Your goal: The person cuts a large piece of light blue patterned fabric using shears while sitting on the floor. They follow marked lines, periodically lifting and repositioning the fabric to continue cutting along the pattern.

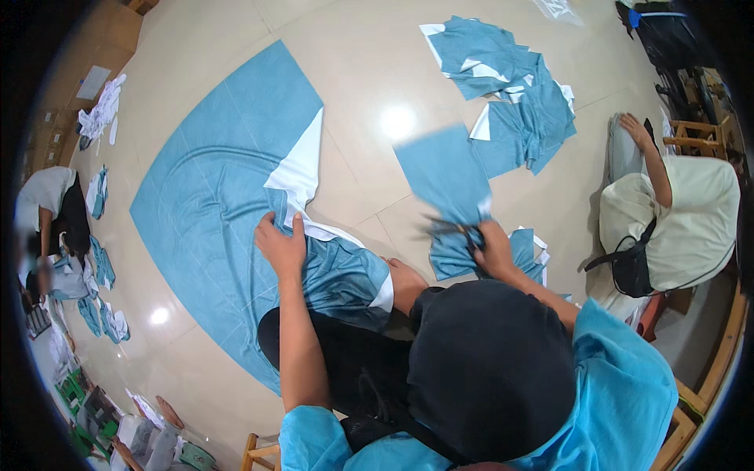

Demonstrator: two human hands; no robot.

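My left hand [280, 239] grips the edge of a large teal fabric sheet [220, 173] with white underside, spread on the floor and bunched near my bare foot [404, 282]. My right hand [491, 247] holds black scissors [459, 229], their blades blurred, over a smaller teal piece [440, 173] right of the sheet. Beyond that lie overlapping teal and white cut pieces [518, 118], and more [526, 255] sit just past my right hand.
A co-worker [667, 220] in pale clothes bends at the right, near wooden stools [695, 137]. Other people [55, 196] work at the left and lower left [149, 443] among fabric piles [102, 267]. Cardboard boxes [102, 47] line the upper-left edge.
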